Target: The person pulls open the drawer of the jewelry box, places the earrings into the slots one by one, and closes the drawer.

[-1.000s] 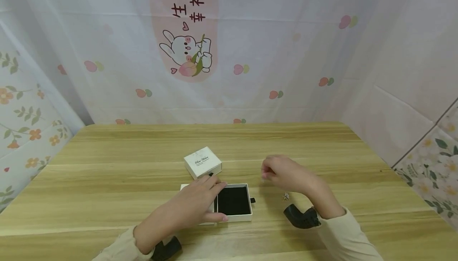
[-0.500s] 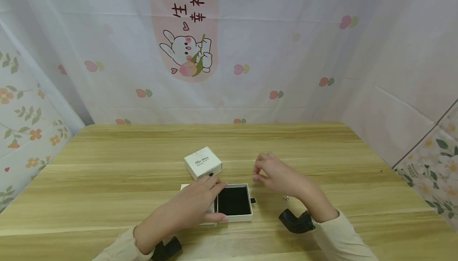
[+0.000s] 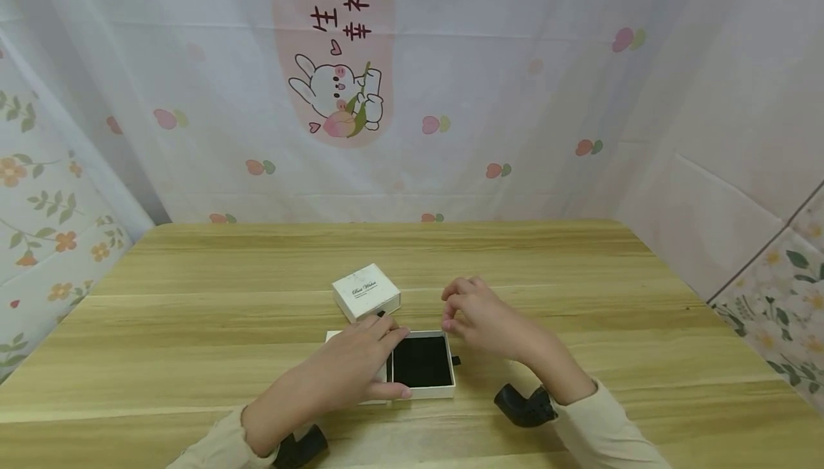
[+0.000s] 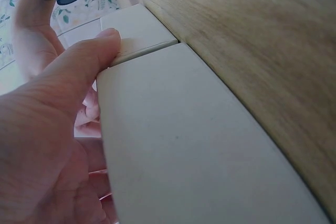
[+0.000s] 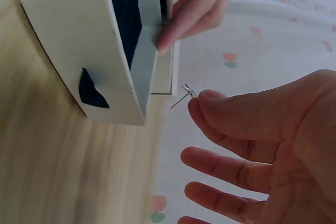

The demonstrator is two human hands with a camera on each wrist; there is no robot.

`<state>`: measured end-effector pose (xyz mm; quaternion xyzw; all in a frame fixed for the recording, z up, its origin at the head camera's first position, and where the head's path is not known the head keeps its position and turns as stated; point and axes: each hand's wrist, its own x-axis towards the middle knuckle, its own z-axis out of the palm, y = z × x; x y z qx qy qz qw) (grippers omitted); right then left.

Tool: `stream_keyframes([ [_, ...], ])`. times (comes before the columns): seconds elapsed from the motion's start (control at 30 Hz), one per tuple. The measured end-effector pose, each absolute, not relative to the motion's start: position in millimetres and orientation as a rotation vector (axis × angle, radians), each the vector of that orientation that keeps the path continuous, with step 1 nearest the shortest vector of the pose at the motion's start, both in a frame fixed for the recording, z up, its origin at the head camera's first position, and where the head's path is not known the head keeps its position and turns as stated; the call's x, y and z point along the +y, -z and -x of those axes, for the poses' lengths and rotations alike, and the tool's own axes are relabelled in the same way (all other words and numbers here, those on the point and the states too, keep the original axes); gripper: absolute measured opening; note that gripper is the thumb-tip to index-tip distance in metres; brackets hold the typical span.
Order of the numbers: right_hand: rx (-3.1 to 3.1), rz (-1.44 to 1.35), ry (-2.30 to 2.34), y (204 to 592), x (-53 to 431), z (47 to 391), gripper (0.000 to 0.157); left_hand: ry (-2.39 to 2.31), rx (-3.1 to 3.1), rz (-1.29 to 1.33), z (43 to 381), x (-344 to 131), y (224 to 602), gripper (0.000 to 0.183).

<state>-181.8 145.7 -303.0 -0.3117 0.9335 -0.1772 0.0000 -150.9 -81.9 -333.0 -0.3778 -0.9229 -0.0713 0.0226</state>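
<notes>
A person's right hand pinched a tiny metal stud earring between thumb and index finger, the other fingers held apart and loosely extended. The earring was in the air beside the far right corner of a white drawer box, not touching it, its thin post pointing away from the fingertips.

The left hand lay across the box, gripping it with the thumb along the near side and the fingers at the far side. The drawer stood pulled out to the right, showing a black lining and a short black pull tab.

Behind, a second white box with dark lettering sat closed on the wood-grain surface.

The earring looked very light, stiff and probably slippery, its post likely easy to bend; the head seemed the best place to hold it. The box appeared to be light card, best steadied by its opposite sides.
</notes>
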Motion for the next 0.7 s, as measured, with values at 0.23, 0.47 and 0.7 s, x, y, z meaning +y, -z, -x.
stream_keyframes([
  [0.23,2.904,0.998,0.587,311,139,182,0.015,0.205,-2.858,1.170,151,-81,334,0.073],
  [0.47,2.850,0.981,0.632,319,133,182,0.013,0.213,-2.857,1.173,151,-82,333,0.072],
  [0.7,2.782,1.049,0.723,327,127,181,0.014,0.225,-2.833,1.196,150,-82,331,0.071],
])
